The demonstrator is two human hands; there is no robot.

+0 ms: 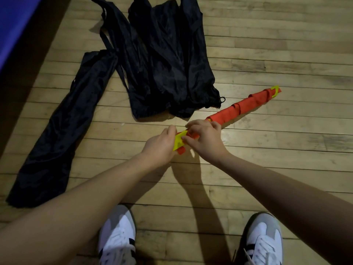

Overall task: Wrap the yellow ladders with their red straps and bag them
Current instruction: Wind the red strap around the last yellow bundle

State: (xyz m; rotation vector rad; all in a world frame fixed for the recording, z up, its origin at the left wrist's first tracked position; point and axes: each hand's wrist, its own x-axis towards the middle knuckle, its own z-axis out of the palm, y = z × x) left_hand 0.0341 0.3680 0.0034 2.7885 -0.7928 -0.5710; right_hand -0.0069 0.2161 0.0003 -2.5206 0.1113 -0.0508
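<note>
A bundle of yellow ladder rungs [179, 140] wound in red strap [246, 105] runs diagonally over the wooden floor, its far yellow tip at the upper right. My left hand [161, 143] grips the near end from the left. My right hand [205, 138] curls over the bundle from the right, fingertips pinching the strap against the yellow end. A short red strap tail sticks out below my hands. Black bags lie beyond: a heap of them [168, 60] just past the bundle and one long bag [63, 129] stretched out at the left.
The floor is pale wooden planks [267, 153]. A blue mat edge [13, 22] fills the top left corner. My two white and grey shoes [117, 236] stand at the bottom of the view, below my forearms.
</note>
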